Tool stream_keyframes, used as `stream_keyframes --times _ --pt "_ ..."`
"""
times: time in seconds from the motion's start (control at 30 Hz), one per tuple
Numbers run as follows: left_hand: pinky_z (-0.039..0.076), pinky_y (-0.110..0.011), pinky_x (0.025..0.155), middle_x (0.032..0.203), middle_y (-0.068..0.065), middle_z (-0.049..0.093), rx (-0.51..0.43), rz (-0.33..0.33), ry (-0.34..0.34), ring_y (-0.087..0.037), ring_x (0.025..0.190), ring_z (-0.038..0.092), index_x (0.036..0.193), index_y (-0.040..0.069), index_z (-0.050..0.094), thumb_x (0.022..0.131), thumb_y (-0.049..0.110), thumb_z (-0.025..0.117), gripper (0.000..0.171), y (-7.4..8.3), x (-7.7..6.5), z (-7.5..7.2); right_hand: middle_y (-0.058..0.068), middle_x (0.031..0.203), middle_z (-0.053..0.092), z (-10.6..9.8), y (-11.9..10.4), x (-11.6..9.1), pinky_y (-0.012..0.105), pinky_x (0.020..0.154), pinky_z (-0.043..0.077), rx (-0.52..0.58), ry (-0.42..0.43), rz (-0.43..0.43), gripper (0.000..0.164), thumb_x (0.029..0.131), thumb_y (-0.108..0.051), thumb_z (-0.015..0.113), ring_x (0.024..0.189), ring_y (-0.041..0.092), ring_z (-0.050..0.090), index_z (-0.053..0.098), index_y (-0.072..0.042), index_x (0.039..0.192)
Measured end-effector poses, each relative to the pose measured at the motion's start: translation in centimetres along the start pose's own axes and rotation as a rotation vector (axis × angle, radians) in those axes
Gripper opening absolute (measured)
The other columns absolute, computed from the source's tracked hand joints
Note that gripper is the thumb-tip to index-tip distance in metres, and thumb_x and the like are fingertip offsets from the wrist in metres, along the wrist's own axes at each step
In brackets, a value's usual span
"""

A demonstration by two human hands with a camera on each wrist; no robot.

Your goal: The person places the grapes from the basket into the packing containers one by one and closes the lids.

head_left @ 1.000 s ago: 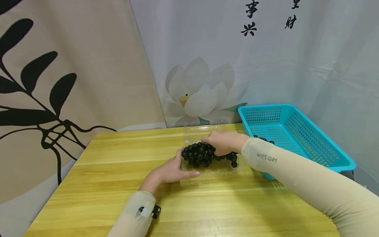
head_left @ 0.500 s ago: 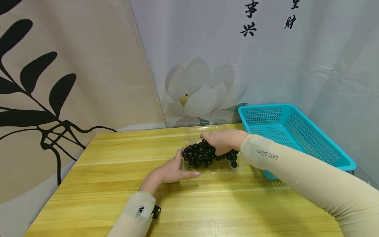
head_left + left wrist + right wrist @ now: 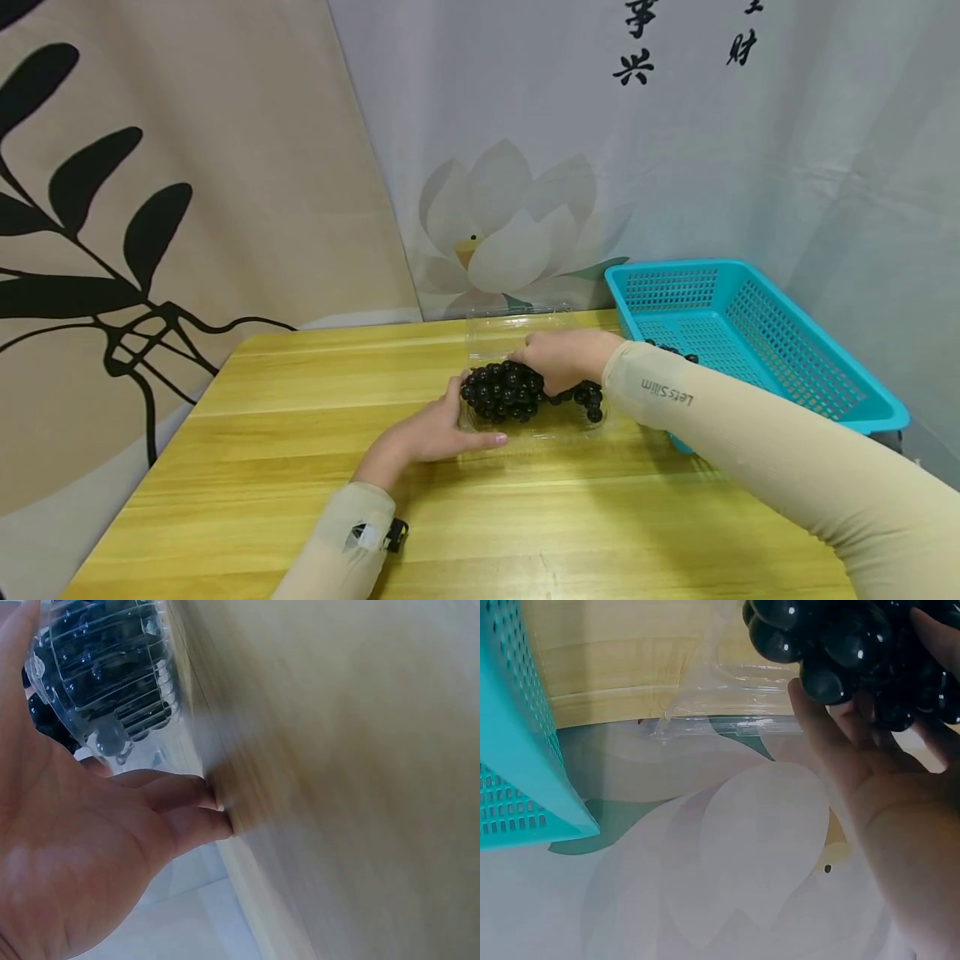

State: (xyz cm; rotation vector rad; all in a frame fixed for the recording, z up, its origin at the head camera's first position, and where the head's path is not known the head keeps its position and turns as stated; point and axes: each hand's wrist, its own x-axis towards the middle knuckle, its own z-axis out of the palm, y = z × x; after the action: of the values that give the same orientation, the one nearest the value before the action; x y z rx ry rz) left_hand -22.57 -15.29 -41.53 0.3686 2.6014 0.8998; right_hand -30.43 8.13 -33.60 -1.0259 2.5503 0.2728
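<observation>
A bunch of dark grapes [image 3: 498, 392] lies in an open clear plastic clamshell box [image 3: 555, 429] on the table. My right hand [image 3: 566, 358] reaches over the box and grips the grapes from above. In the right wrist view, the fingers [image 3: 832, 742] lie against the dark grapes [image 3: 847, 645]. My left hand [image 3: 431, 429] rests at the box's left front corner, thumb stretched along the front side. The left wrist view shows the ribbed wall of the box [image 3: 112, 675] beside the left hand [image 3: 90, 825], with fingertips touching the table.
A turquoise perforated basket [image 3: 810, 350] stands at the right, with more dark grapes [image 3: 675, 352] partly hidden behind the right forearm. The clear lid [image 3: 517, 329] is folded back toward the curtain [image 3: 510, 100]. Wooden table [image 3: 300, 467] surface extends left and in front.
The right hand and forearm have shifted slightly left and down with the gripped grapes. The left hand stays in place. Grapes in the basket show again past the forearm.
</observation>
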Motion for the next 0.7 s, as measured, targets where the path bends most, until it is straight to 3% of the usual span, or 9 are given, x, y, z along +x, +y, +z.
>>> stream_keyframes --times 0.1,0.23,0.3,0.37,0.5,0.57,0.7 --pt "0.033 -0.061 0.129 0.172 -0.030 0.027 -0.002 0.006 0.000 -0.047 0.158 0.034 0.172 0.014 -0.008 0.084 0.078 0.074 0.136 0.0 0.0 0.0 0.014 0.135 0.068 0.0 0.1 0.1 0.040 0.091 0.063 0.003 -0.002 0.008 0.070 0.096 -0.013 0.077 0.099 0.021 0.070 0.049 -0.012 0.159" --pt "0.032 -0.061 0.130 0.172 -0.031 0.027 0.003 -0.001 -0.001 -0.047 0.158 0.034 0.172 0.015 -0.010 0.084 0.078 0.074 0.137 0.0 0.0 0.1 0.006 0.105 0.073 0.1 0.4 0.0 0.035 0.079 0.062 0.008 0.003 0.008 0.042 0.096 -0.014 0.076 0.081 0.015 0.067 0.066 -0.006 0.136" --pt "0.032 -0.061 0.130 0.172 -0.032 0.027 0.007 -0.007 -0.003 -0.048 0.158 0.034 0.171 0.015 -0.011 0.083 0.079 0.073 0.138 0.0 0.0 0.1 0.005 0.101 0.072 0.1 0.6 -0.1 0.034 0.077 0.062 0.021 -0.003 0.015 0.034 0.096 -0.014 0.076 0.080 0.015 0.065 0.068 -0.007 0.127" --pt "0.033 -0.061 0.129 0.171 -0.033 0.029 0.010 -0.014 -0.005 -0.048 0.157 0.036 0.171 0.016 -0.012 0.083 0.080 0.073 0.138 0.0 0.0 0.1 0.006 0.108 0.073 -0.1 0.8 -0.3 0.036 0.081 0.062 0.044 -0.018 0.022 0.037 0.096 -0.014 0.076 0.087 0.018 0.069 0.067 -0.007 0.131" --pt "0.035 -0.061 0.128 0.169 -0.033 0.031 0.017 -0.017 -0.007 -0.048 0.156 0.038 0.172 0.017 -0.012 0.083 0.081 0.072 0.137 0.0 0.0 0.1 0.011 0.142 0.068 -1.0 0.8 -0.9 0.042 0.102 0.061 0.049 -0.083 0.053 0.064 0.096 -0.019 0.079 0.113 0.024 0.072 0.054 -0.007 0.154" --pt "0.034 -0.060 0.129 0.170 -0.033 0.030 0.016 -0.016 -0.005 -0.048 0.156 0.038 0.172 0.018 -0.012 0.084 0.080 0.072 0.137 -0.1 0.0 0.1 0.011 0.153 0.062 -1.5 0.9 -1.2 0.043 0.105 0.058 0.045 -0.115 0.067 0.075 0.097 -0.022 0.078 0.119 0.024 0.070 0.044 -0.008 0.162" --pt "0.035 -0.061 0.128 0.169 -0.033 0.033 0.011 -0.012 -0.008 -0.048 0.155 0.040 0.171 0.017 -0.013 0.084 0.080 0.072 0.137 -0.1 -0.1 0.1 0.011 0.163 0.053 -2.7 1.3 -2.1 0.045 0.105 0.055 0.047 -0.132 0.083 0.078 0.099 -0.026 0.075 0.135 0.029 0.063 0.038 -0.012 0.166"
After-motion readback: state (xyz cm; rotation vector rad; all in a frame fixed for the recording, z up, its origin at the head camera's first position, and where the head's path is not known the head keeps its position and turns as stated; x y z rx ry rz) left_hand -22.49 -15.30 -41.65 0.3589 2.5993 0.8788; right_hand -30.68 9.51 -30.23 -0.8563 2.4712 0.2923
